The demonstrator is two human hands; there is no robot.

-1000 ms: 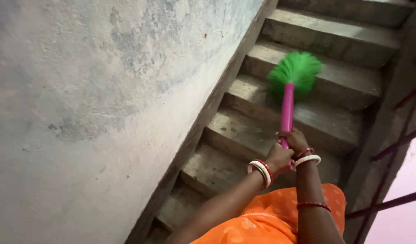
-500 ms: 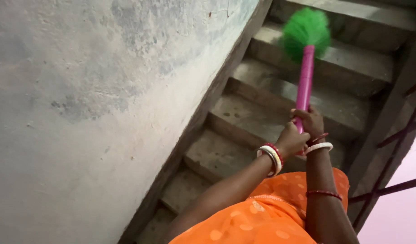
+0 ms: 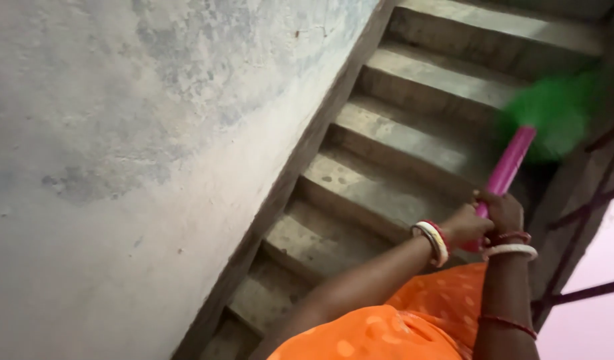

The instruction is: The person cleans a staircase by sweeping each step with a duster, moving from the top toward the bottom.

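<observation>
- Bare grey concrete stairs [image 3: 387, 143] climb away from the camera, shut in on the left by a stained, blotchy plaster wall [image 3: 120, 167] and on the right by a dark metal railing [image 3: 587, 200] with a pale pink surface beyond it.
- One broom with a bright pink plastic handle [image 3: 510, 167] and a head of green bristles [image 3: 553, 117] is in use; the head is blurred and sits at the far right end of an upper step, close to the railing.
- Left hand [image 3: 468, 225] is clenched around the bottom of the pink handle, wrist ringed by white and red bangles.
- Right hand [image 3: 503, 210] is wrapped around the same handle just above and touching the left, also with bangles; a thin red band sits further down that forearm.
- Orange cloth with paler dots [image 3: 400, 327] fills the lower edge of the view, below the arms.
- Step in hand, as I judge it: a sweeping stroke across a tread, with the bristles at the railing end of the stroke.
- A next stroke would call for both hands keeping a firm hold and swinging the head back across the tread toward the wall side.
- Count: one broom, two hands on it, about seven treads in view, three railing bars showing.
</observation>
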